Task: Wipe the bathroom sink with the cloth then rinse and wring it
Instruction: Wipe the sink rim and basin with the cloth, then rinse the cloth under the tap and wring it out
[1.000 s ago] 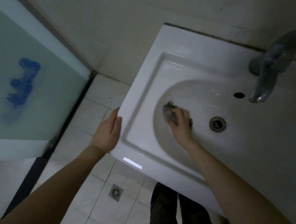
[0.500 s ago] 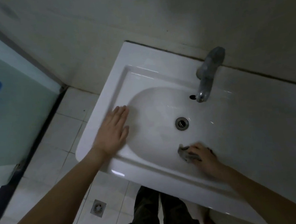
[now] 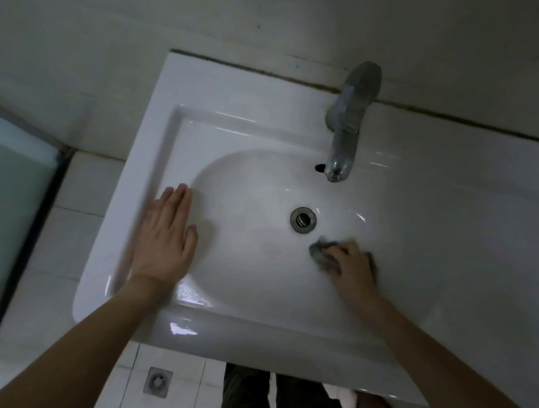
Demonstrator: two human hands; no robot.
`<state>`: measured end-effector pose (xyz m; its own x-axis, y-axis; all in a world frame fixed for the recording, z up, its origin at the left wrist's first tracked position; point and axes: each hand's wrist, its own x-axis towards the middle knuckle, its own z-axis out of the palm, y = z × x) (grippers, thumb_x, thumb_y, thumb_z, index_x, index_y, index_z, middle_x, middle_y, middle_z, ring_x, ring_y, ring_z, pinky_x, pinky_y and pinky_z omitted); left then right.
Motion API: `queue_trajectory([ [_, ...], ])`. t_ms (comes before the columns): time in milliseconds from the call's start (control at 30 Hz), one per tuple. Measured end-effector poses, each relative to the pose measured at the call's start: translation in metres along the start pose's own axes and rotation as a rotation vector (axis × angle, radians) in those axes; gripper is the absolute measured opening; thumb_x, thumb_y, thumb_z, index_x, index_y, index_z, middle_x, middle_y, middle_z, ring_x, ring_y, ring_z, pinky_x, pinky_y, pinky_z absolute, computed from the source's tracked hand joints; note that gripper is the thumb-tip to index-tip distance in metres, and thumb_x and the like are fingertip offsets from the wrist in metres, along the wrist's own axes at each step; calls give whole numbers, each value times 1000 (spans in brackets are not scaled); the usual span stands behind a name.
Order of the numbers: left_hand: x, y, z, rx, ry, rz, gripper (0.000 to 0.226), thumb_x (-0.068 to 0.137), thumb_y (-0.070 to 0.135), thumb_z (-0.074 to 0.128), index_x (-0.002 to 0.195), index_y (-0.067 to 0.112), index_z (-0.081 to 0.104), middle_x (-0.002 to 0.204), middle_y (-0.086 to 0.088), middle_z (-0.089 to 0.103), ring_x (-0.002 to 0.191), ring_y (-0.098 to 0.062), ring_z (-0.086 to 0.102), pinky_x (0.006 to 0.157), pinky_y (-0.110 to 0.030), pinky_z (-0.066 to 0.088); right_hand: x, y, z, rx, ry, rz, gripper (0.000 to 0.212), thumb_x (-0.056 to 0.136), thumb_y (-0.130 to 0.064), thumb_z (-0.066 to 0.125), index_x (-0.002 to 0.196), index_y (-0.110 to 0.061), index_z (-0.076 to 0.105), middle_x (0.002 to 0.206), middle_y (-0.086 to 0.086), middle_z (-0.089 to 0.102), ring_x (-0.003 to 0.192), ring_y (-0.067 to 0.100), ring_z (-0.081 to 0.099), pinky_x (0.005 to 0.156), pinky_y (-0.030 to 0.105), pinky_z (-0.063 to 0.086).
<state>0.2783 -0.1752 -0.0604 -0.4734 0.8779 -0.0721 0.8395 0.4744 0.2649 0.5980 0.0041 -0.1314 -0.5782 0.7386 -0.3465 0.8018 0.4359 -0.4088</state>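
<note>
A person's right hand (image 3: 352,263) presses a bunched grey cloth (image 3: 322,257) against the basin of a white bathroom sink (image 3: 174,121), just right of the drain (image 3: 303,219). The left hand (image 3: 166,238) lies flat and empty on the sink's left edge. Soft and light, the cloth probably handles best gathered in the palm.

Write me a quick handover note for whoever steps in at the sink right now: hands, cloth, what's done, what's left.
Left hand: open, flat on the sink at the basin's left edge, holding nothing.
Right hand: closed on the grey cloth, pressing it on the basin floor just below and right of the drain.
Faucet: no water visibly running.
Done: wiping is under way inside the basin; how much is covered cannot be told.
Left: finish wiping, then rinse the cloth and wring it.
</note>
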Motion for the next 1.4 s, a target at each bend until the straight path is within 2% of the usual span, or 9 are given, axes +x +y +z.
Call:
queue_trajectory([
  [133, -1, 0, -6, 8, -82, -18, 68, 93, 38, 32, 151, 4, 23, 157, -14, 26, 147, -29, 18, 119, -40, 15, -14, -35, -19, 343, -349, 1, 15, 78, -21, 72, 93, -25, 74, 91, -6, 62, 76, -6, 56, 71, 16, 37],
  [267, 15, 26, -23, -208, -47, -65, 67, 89, 40, 40, 142, 0, 39, 141, -24, 43, 130, -41, 39, 110, -42, 28, -15, -47, -58, 913, -328, 264, 13, 87, -7, 65, 86, -16, 74, 74, -7, 68, 69, 2, 59, 66, 18, 44],
  [433, 65, 127, -81, -684, -23, -46, 43, 94, 27, 56, 136, 20, 48, 111, 4, 64, 98, -8, 59, 89, -11, 43, -8, -45, -82, 1461, -173, 493, 23, 97, -12, 51, 113, -9, 67, 104, 14, 70, 90, 26, 65, 79, 37, 48],
  [533, 103, 184, -106, -957, -100, -85, 26, 92, 33, 58, 114, 18, 61, 87, -5, 70, 76, -11, 63, 71, -20, 50, -5, -40, -87, 1689, -157, 528, 39, 100, -23, 41, 135, -11, 53, 133, 12, 60, 121, 29, 57, 94, 40, 48],
  [667, 140, 227, -110, -1206, -261, -223, 34, 94, 34, 55, 87, 1, 59, 71, -16, 71, 56, -22, 62, 51, -23, 48, -1, -36, -83, 1898, -185, 584, 43, 102, -31, 34, 137, -14, 52, 137, 11, 57, 123, 28, 56, 87, 41, 54],
  [800, 158, 241, -111, -1137, -215, -344, 49, 91, 41, 59, 84, -6, 69, 55, -9, 65, 43, -15, 56, 49, -21, 48, 4, -42, -79, 1969, -224, 581, 39, 104, -31, 33, 129, -17, 60, 126, 8, 66, 111, 24, 65, 77, 40, 58],
  [1033, 178, 253, -128, -1060, -182, -392, 29, 90, 20, 58, 80, -5, 71, 46, -1, 60, 36, -10, 52, 47, -20, 45, 34, -66, -66, 1945, -232, 679, 34, 102, -28, 42, 125, -12, 61, 130, 16, 61, 120, 33, 57, 101, 47, 45],
  [1200, 171, 236, -135, -1081, -217, -323, 38, 98, 28, 45, 84, -2, 65, 52, -8, 65, 39, -17, 56, 41, -19, 45, 64, -82, -71, 1831, -272, 684, 38, 98, -30, 51, 127, -8, 61, 125, 13, 65, 115, 31, 61, 97, 44, 48],
  [1400, 141, 169, -66, -860, -171, -434, 29, 91, 36, 55, 93, 8, 64, 80, -9, 69, 66, -18, 63, 63, -32, 50, 99, -89, -78, 1709, -373, 641, 36, 87, -32, 64, 113, -7, 69, 109, 16, 69, 97, 31, 65, 94, 41, 51],
])
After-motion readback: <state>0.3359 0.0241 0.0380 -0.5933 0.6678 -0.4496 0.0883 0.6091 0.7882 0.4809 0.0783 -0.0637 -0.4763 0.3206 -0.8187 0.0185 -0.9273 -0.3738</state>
